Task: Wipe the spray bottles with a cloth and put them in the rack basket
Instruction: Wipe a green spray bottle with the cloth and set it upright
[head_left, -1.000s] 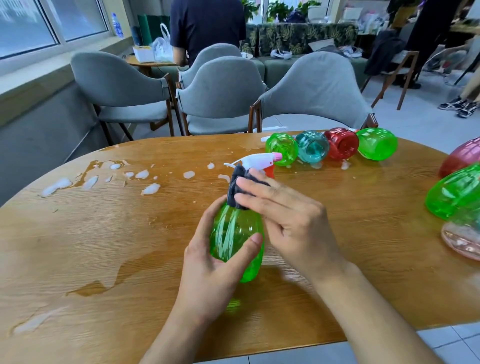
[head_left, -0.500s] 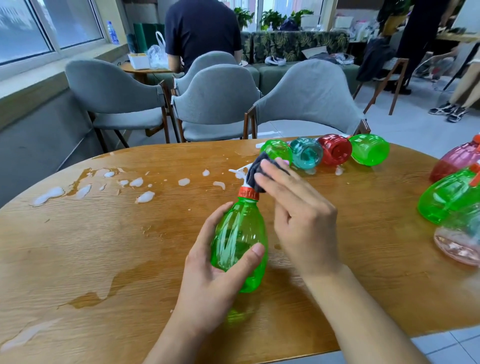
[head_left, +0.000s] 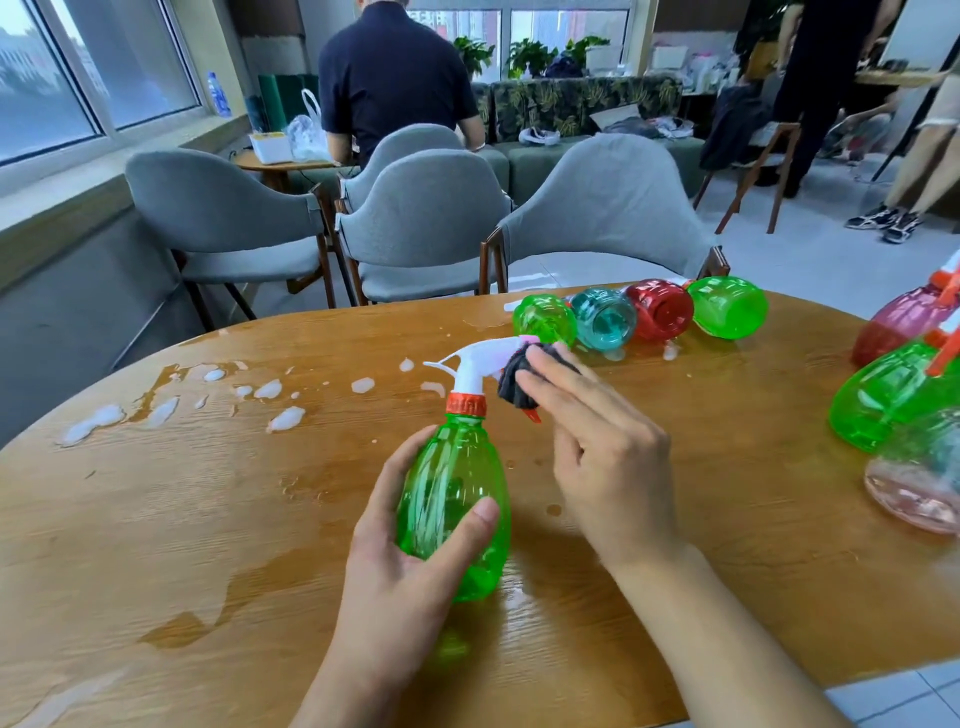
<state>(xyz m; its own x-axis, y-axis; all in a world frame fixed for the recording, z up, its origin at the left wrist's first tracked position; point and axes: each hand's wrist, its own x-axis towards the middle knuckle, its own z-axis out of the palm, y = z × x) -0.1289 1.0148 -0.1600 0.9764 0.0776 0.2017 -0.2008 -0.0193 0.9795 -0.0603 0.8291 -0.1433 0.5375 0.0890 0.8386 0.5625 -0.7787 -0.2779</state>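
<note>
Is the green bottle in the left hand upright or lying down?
Upright, tilted slightly. The left hand grips the green bottle with its white spray head on top; the right hand presses the dark cloth against it.

left hand (head_left: 400, 566) grips green spray bottle (head_left: 454, 499) | right hand (head_left: 602, 447) presses cloth (head_left: 517, 382) on trigger head
</note>
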